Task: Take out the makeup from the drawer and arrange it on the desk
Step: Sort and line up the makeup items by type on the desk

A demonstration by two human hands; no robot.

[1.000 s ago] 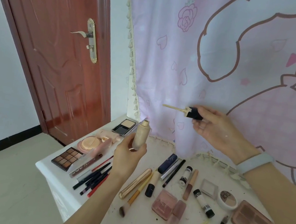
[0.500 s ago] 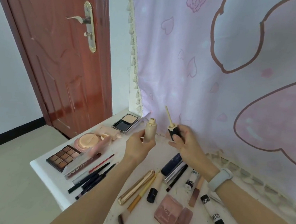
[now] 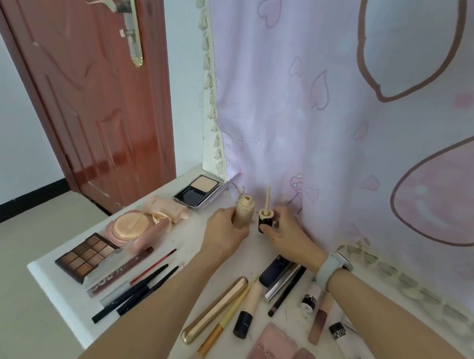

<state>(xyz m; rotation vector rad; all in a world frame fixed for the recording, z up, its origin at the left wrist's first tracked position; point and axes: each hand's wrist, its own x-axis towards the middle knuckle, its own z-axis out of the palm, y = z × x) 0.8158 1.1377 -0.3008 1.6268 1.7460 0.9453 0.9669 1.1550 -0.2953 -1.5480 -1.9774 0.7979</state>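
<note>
White desk (image 3: 191, 242), pink curtain (image 3: 328, 116) behind. Left hand (image 3: 224, 232) grips open bottle (image 3: 244, 212); right hand (image 3: 288, 237) pinches cap (image 3: 265, 220), wand up. Bottle likely light, slick, spillable: hold mid-body, upright.

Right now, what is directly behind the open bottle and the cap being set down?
Behind the bottle in the left hand and the cap in the right hand hangs the pink curtain. Whatever lies behind the curtain is covered.

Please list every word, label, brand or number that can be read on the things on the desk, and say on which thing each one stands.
None reads surely.
Long mauve tube beside the brown eyeshadow palette: large pale letters, too blurred.
Two black-and-white tubes: black print and a barcode, too small.
Pink compact: faint mark, unreadable.
Curtain: small pink scribble, unreadable.
</note>
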